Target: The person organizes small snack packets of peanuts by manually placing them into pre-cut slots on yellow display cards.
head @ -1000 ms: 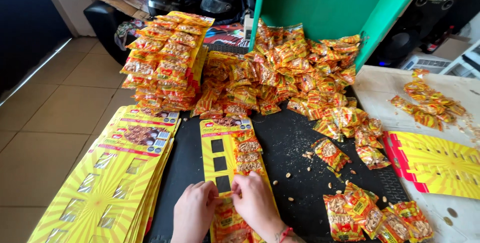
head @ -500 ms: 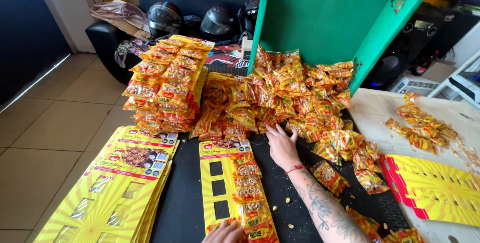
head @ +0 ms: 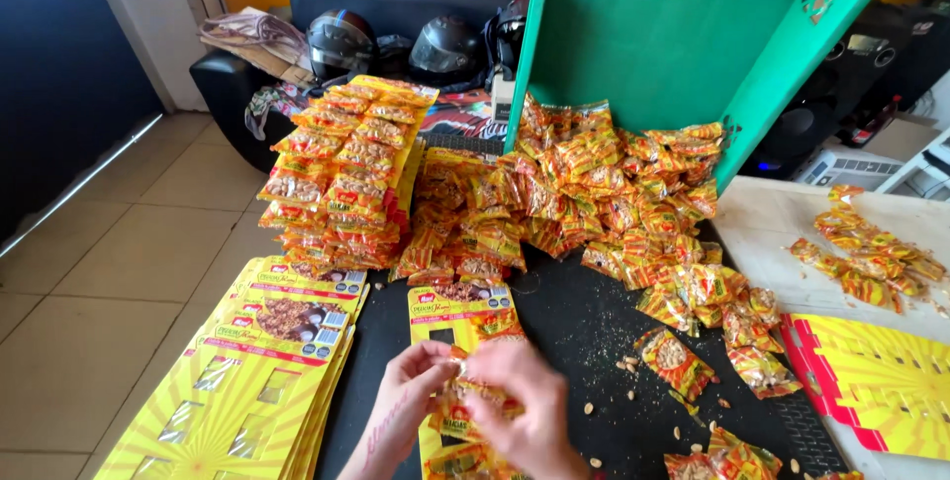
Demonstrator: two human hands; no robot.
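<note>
Both hands meet over the yellow cardboard display card [head: 457, 314] lying on the black worktop [head: 584, 341]: the left hand [head: 408, 393] and right hand [head: 522, 403] each pinch an edge of one small orange-and-yellow foil peanut packet [head: 457, 411], held just above the card. The packet looks light, crinkly and slippery, so its sealed edges seem the best grip. Behind the card lie one heap of packets [head: 594, 193], too many to count, and, left of the card, one stack of blank cards [head: 247, 371].
</note>
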